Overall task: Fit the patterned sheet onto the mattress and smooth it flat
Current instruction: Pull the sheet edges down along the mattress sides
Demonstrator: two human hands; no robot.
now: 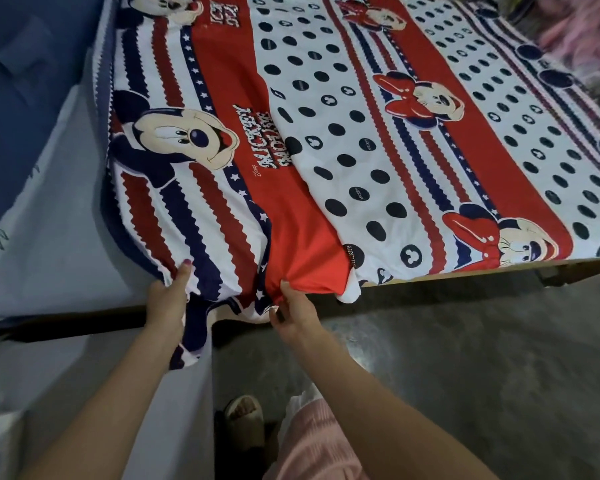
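Note:
The patterned sheet [326, 140], red, white and navy with cartoon mice, stripes and dots, lies spread over the mattress. Its near left corner is bunched and hangs over the bed's edge. My left hand [168, 299] grips the striped hem at that corner, thumb on top. My right hand [291, 310] pinches a gathered fold of the red band beside it. The sheet's near edge to the right lies along the wooden bed frame [465, 270]. The mattress itself is hidden under the cloth.
A pale blue-grey cloth [49, 220] drapes over the surface left of the bed, with dark blue beyond it. Grey floor [465, 358] lies before the bed. My sandalled foot [245, 414] and pink clothing [312, 445] stand below. Pink fabric [582, 29] sits at the far right.

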